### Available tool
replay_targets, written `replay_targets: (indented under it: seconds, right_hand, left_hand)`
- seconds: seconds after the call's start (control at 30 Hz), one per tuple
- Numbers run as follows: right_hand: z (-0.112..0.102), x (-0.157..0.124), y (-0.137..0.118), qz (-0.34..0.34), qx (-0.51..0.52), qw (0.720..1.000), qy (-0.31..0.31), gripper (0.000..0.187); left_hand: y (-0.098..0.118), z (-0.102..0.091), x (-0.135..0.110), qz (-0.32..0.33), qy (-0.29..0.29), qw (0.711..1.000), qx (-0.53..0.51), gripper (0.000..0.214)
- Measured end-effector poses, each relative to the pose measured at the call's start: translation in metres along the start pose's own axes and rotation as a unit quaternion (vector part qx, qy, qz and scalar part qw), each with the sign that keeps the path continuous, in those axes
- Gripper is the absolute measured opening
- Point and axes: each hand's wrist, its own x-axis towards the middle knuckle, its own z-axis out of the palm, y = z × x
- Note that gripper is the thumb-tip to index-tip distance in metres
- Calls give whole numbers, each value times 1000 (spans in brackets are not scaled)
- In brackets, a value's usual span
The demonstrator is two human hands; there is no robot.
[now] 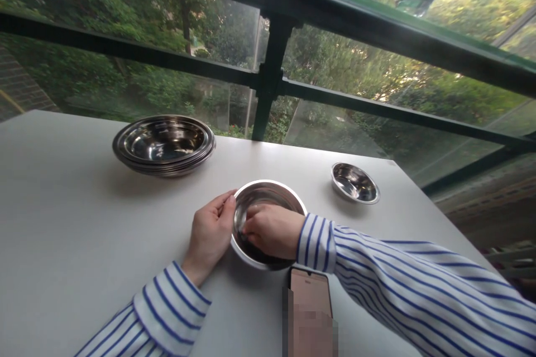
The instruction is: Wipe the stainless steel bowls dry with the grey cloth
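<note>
A stainless steel bowl [264, 195] sits on the white table [62, 189], directly in front of me. My left hand [209, 234] is against its left side, with the fingers and thumb at the rim. My right hand [272, 230] reaches over the rim and is curled inside the bowl, its fingertips at the inner left wall. The hand hides much of the bowl's inside, so I cannot tell whether it holds anything. Both sleeves are blue-and-white striped.
A stack of steel bowls [163, 145] stands at the far left of the table, and a smaller steel bowl [355, 183] sits to the right. A smartphone [310, 290], partly blurred, lies at the near edge. Dark window framing [272, 72] runs beyond the far edge.
</note>
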Motion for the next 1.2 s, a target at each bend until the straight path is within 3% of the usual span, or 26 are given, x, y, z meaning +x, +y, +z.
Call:
replay_targets:
  seconds: [0.07,0.13,0.2,0.37,0.47,0.63,0.77,0.9,1.1,1.2]
  right_hand:
    - [-7,-9,3,-37,0,995,-97,18]
    - [-13,-15,5,-40,-15,988,-145,18]
    - [-13,-13,3,-36,-28,991,-128,17]
    - [-3,-1,-2,-32,-17,999,7,17]
    - [-1,-11,3,-45,10,999,-15,18]
    - [-7,-33,20,16,-21,999,-38,28]
    - [-16,-32,25,6,-67,995,-79,23]
    - [-15,-29,18,-24,-35,992,-118,23]
    - [1,-13,9,-49,-28,998,27,22]
    - [1,-2,14,-34,-88,994,50,20]
  left_hand:
    - [-2,1,-1,0,-8,1000,0,36]
    - [-3,3,-2,2,-24,1000,-7,35]
    - [-3,4,-2,4,-34,999,-11,34]
    - [-2,1,0,5,-23,1000,0,37]
    - [-4,1,2,5,-17,1000,-3,38]
    - [-6,2,3,7,-10,1000,-8,38]
    - [-5,2,0,3,-2,1000,0,38]
    - [-1,3,-3,-1,-2,1000,2,37]
    - [4,3,-4,5,-20,1000,4,35]
    - [3,2,-3,12,-30,999,11,37]
